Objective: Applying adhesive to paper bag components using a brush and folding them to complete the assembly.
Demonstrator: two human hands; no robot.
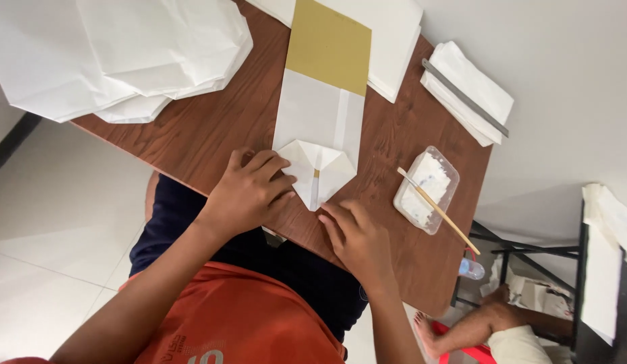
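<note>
The paper bag (318,114) lies flat on the brown bench (212,135), running from its gold far section down to a folded, pointed white end at the near edge. The left hand (249,192) rests palm down on the left flap of that folded point, fingers curled and spread a little, pressing rather than gripping. The right hand (357,239) sits just beside the tip of the point on its near right side, fingers extended flat towards it; it holds nothing, and whether the fingertips touch the paper I cannot tell.

The paper looks light and thin, stiff enough to hold a sharp crease yet easy to dent or tear if pulled hard (the gold part looks smoother and perhaps more slippery). It probably slides readily on the wood, so holding it flat with one palm while the other works the folded edges seems the sound way to take it; the creases and the corners of the point are the natural places to pinch.

To the right stands a clear plastic tub (426,190) with a white paste-like mass in it, and a thin wooden stick (437,210) lying across its rim. Farther right are folded white sheets (465,91) with a grey ruler (464,98) on top. More loose white paper (124,54) is piled at the far left.
</note>
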